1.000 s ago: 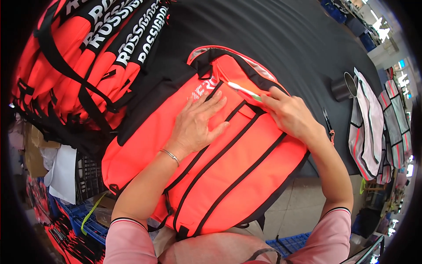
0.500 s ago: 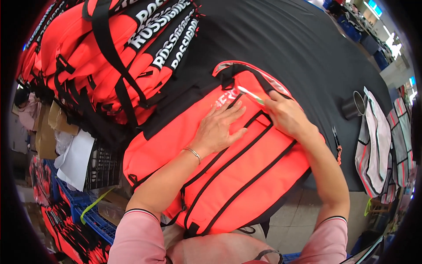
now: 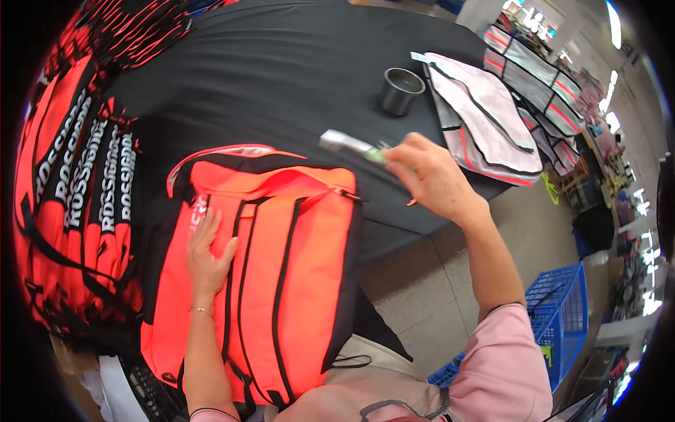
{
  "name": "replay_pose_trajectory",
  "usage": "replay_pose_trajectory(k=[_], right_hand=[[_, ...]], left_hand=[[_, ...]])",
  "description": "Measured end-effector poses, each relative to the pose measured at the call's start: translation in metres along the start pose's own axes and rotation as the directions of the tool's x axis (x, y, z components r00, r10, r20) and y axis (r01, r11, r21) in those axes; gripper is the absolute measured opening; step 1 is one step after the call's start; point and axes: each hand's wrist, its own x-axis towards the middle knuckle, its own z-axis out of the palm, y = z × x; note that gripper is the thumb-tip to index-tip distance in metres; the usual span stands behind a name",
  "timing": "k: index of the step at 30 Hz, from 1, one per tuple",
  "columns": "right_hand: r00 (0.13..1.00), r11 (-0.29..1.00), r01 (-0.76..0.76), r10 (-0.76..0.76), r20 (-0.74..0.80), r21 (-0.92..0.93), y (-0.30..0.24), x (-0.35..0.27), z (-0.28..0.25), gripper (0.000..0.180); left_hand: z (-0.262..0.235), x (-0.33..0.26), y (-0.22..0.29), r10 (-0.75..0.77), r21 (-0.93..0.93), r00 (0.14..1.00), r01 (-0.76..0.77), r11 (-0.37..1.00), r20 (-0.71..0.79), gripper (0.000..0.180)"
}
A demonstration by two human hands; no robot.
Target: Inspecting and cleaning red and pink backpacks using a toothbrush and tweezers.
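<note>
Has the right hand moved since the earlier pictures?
Yes, rightward: judged against the dark cup, the right hand was to its left and is now below it in the view, off the red bag, to that bag's right.

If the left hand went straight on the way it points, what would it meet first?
The left hand lies on the red bag, so it would probably meet the bag's upper flap first; how high that stands is hard to judge.
</note>
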Motion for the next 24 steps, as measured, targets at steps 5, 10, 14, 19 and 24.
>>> replay_pose_trajectory(k=[5,10,14,19,24], right_hand=[[0.806,0.878,-0.478,0.438,-0.398,-0.001,0.086,-0.092,0.028,0.021],[0.744,0.800,-0.600,0.554,-0.374,-0.007,0.125,-0.098,0.054,0.023],[0.810,0.797,-0.551,0.438,-0.390,-0.248,0.117,-0.082,0.058,0.029],[0.710,0.684,-0.448,0.663,-0.236,0.576,0.056,-0.081,0.075,0.027],[0.841,0.767,-0.259,0.478,-0.253,0.587,-0.013,-0.068,0.106,0.029]], left_hand=[[0.006,0.009,0.013,-0.055,-0.038,0.998,0.055,0.998,-0.012,0.057],[0.004,0.000,0.010,-0.124,0.024,0.990,0.126,0.992,-0.069,0.057],[0.028,0.003,-0.009,-0.105,0.043,0.966,0.118,0.992,-0.236,0.057],[0.049,0.018,0.025,-0.170,0.170,0.923,0.240,0.956,-0.345,0.058],[0.029,-0.001,0.030,-0.303,0.157,0.883,0.377,0.913,-0.360,0.062]])
